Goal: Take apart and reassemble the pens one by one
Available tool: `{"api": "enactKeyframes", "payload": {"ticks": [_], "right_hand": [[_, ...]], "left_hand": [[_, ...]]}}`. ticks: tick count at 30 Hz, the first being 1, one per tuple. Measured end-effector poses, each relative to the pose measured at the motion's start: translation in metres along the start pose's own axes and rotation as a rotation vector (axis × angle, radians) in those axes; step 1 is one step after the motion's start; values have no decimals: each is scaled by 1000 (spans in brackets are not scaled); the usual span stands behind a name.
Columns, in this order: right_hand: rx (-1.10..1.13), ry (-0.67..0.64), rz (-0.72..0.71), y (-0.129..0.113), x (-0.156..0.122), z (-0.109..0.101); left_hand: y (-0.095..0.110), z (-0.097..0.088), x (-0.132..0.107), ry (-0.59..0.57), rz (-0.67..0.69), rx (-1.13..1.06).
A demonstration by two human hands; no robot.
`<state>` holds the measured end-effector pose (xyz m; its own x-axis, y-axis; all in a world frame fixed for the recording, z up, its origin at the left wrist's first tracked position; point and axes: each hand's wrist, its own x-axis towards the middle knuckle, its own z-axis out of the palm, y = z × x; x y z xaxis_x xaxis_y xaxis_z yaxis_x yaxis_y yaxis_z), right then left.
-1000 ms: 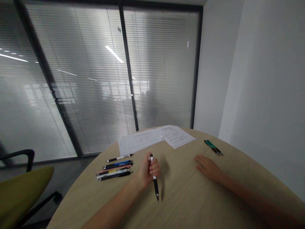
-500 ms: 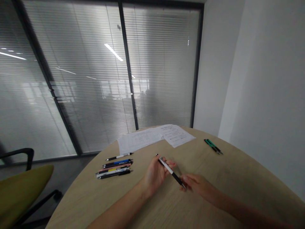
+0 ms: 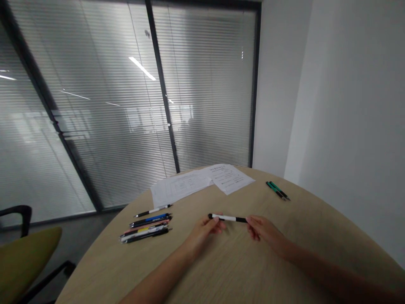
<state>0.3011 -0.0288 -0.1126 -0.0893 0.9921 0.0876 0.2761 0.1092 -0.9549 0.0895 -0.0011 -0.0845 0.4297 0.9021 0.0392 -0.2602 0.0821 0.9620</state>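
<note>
A black and white pen (image 3: 228,218) is held level above the round wooden table (image 3: 221,270), between both hands. My left hand (image 3: 205,230) pinches its left, white end with closed fingers. My right hand (image 3: 263,231) pinches its right, black end. A row of several pens (image 3: 146,228) lies to the left of my left hand, with one more black and white pen (image 3: 154,210) just behind them.
Two printed sheets (image 3: 199,181) lie at the table's far edge. Two green pens (image 3: 277,191) rest at the far right. A green chair (image 3: 22,257) with a black armrest stands at the lower left. Glass walls with blinds stand behind the table.
My left hand turned the pen from upright to level. My right hand left the tabletop, came in and took the pen's other end.
</note>
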Motion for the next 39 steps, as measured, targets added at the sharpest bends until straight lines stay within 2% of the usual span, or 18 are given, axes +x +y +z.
{"api": "enactKeyframes", "payload": {"ticks": [5,8,13,17,21,30,39], "right_hand": [[-63,-53,-61,-6,-6,4],[-67,-61,-64,-9,-7,5],[-30,2,-14,1,-3,2],[18,55,17,3,-1,0],[85,86,64,-3,-3,0],[25,65,34,-5,-3,1],[11,31,-22,-10,-5,3]], "left_hand": [[-2,-1,-2,41,13,-124],[-4,-3,-2,67,15,-109],[-5,-2,-4,108,41,135],[-2,4,-10,54,9,416],[0,7,-12,34,-14,550],[2,4,-10,33,-61,511],[5,6,-10,157,-29,411]]}}
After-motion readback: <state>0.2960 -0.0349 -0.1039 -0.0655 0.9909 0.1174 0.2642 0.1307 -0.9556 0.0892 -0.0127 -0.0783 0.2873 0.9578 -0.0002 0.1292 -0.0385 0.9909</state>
